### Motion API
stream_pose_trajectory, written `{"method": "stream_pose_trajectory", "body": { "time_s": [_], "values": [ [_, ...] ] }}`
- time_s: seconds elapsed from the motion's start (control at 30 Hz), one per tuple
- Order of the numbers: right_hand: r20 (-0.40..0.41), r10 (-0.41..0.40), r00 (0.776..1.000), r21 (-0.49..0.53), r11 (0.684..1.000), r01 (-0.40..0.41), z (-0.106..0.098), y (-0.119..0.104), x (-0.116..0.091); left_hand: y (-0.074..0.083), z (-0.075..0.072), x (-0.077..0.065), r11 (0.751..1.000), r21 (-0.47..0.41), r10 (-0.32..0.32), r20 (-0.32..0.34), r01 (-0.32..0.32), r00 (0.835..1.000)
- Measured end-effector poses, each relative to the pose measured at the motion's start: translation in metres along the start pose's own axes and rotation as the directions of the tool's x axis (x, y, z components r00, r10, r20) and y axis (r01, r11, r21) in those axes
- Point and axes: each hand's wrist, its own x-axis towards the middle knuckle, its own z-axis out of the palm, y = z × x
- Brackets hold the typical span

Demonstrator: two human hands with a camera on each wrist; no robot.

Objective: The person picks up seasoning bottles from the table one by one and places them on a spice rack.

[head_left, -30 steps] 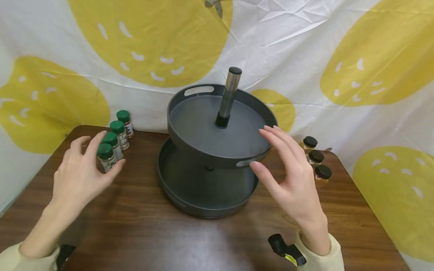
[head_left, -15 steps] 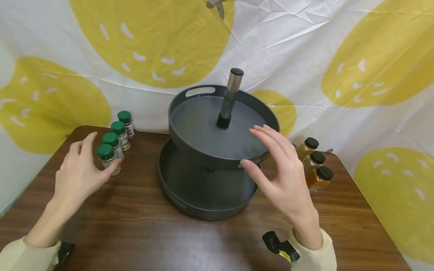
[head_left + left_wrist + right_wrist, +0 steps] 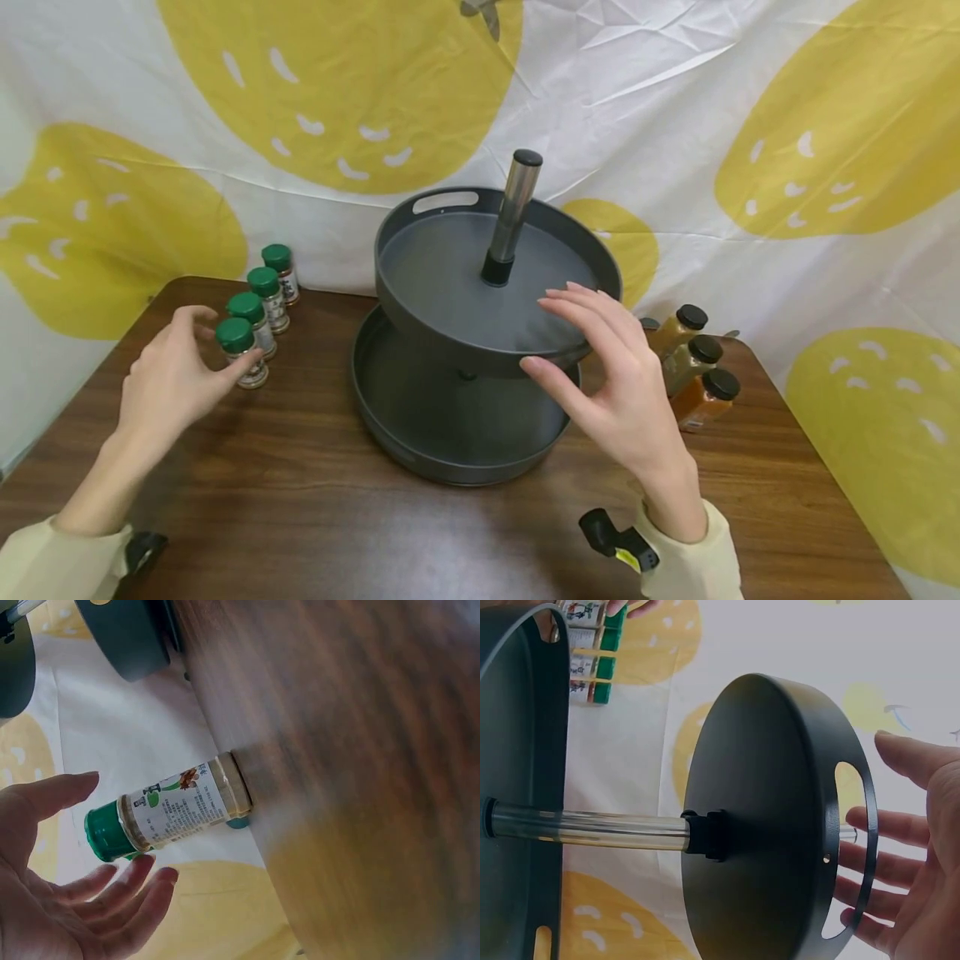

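Pre-grasp, I'd say: my left hand [image 3: 167, 371], loose, empty, brackets the nearest green-capped jar [image 3: 169, 806], 9 o'clock of the tiered tray [image 3: 435, 267]; right hand [image 3: 618, 392] empty, relaxed, around 4 o'clock. Next likely needs left closing.

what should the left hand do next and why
Probably close its thumb and fingers on the nearest green-capped jar: in the left wrist view the left hand has them on either side of the cap, with a gap visible between thumb and cap.
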Motion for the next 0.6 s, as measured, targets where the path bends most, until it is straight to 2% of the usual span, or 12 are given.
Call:
{"method": "stream_pose_trajectory", "body": {
  "time_s": [0.17,0.43,0.6],
  "values": [
    [0.004,-0.003,1.0,-0.001,1.0,0.003,0.002,0.001,0.0,-0.001,0.0,0.002,1.0,-0.013,0.018,0.0,-0.018,1.0],
    [0.008,0.009,1.0,-0.005,1.0,-0.009,0.003,0.004,-0.002,-0.004,-0.001,0.008,1.0,-0.013,-0.007,0.046,0.007,0.999],
    [0.003,0.015,1.0,-0.001,1.0,-0.015,0.004,0.004,-0.003,-0.005,0.0,0.011,1.0,-0.005,0.01,0.03,-0.009,1.0]
  ]
}}
